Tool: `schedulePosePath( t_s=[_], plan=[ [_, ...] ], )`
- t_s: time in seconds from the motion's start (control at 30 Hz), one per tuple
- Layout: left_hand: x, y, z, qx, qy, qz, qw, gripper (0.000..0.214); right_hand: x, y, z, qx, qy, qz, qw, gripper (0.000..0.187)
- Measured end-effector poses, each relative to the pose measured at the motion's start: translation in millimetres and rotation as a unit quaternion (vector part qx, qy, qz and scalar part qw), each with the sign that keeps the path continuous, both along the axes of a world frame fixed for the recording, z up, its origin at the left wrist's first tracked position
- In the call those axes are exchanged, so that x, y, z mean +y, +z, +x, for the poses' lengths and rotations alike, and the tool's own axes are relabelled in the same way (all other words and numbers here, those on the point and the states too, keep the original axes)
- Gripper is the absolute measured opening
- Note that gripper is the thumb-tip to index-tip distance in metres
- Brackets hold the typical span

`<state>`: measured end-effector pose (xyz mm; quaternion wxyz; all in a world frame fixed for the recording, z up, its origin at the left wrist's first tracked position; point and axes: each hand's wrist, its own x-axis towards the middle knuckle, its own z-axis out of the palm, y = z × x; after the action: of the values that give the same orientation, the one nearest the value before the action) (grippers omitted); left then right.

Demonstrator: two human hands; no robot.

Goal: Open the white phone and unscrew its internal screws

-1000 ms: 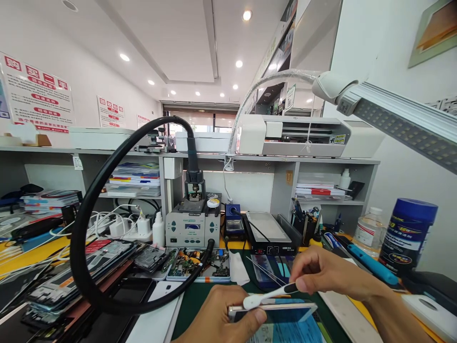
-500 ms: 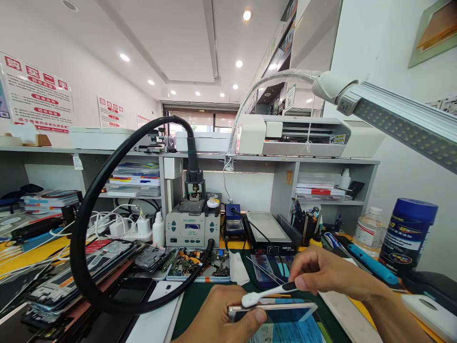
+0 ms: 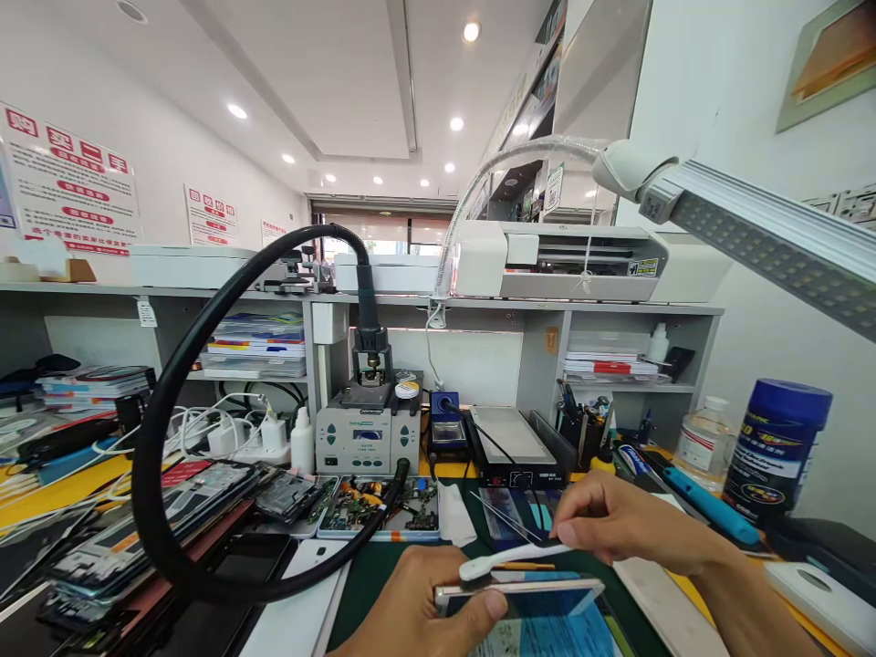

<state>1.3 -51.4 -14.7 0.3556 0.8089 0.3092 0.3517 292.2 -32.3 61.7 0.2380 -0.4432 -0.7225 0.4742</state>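
Note:
Near the bottom centre, my left hand (image 3: pixel 424 602) is closed around one end of a phone (image 3: pixel 547 598), thumb along its near edge. The phone is tilted so that mostly its silver edge and part of a glossy dark face show. My right hand (image 3: pixel 609 516) pinches the thin handle of a white toothbrush (image 3: pixel 520 552). The brush head lies at the phone's upper edge close to my left fingers, with its bristles mostly hidden underneath. Under the phone are blue printed sheets (image 3: pixel 561 636) on a green mat (image 3: pixel 373 584). Behind the brush lie metal tweezers (image 3: pixel 503 516).
A black hose (image 3: pixel 147 511) loops from a soldering station (image 3: pixel 370 443) across the left side. Stacked phone parts (image 3: pixel 164 511) and a tray of circuit boards (image 3: pixel 335 529) lie left. A blue-capped can (image 3: pixel 776 447), a bottle (image 3: pixel 704 438) and an overhead lamp (image 3: pixel 766 228) are right.
The toothbrush has turned in my right fingers; the dark part of its handle no longer shows. Both hands and the phone stay in nearly the same place, with a slight view shift.

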Motion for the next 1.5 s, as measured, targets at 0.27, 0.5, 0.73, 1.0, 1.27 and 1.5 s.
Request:
schedulePosePath(
  t_s=[0.27, 0.5, 0.73, 1.0, 1.27, 1.5],
  plan=[
    [0, -7.9, -6, 0.023, 0.024, -0.010, 0.999, 0.055, 3, -1.6, 5, -0.011, -0.014, -0.011, 1.000, 0.044],
    [-1, -7.3, -7, 0.018, 0.014, -0.038, 0.999, 0.054, 3, -3.6, 5, 0.001, -0.015, -0.008, 1.000, 0.042],
    [-1, -5.5, -6, 0.009, 0.007, -0.026, 1.000, 0.054, 2, -1.2, 3, 0.006, -0.018, -0.008, 1.000, 0.043],
    [1, -1.9, 0, -0.009, -0.008, -0.019, 1.000, 0.063, 2, 1.4, 2, 0.020, 0.004, -0.006, 1.000, 0.036],
    [3, -6.1, -1, -0.014, -0.003, -0.015, 1.000, 0.063, 1, -1.3, 2, 0.015, -0.004, -0.007, 1.000, 0.039],
    [3, -4.7, 1, -0.011, -0.003, -0.012, 1.000, 0.066, 0, -0.2, 1, 0.000, -0.013, -0.001, 1.000, 0.042]
  ],
)
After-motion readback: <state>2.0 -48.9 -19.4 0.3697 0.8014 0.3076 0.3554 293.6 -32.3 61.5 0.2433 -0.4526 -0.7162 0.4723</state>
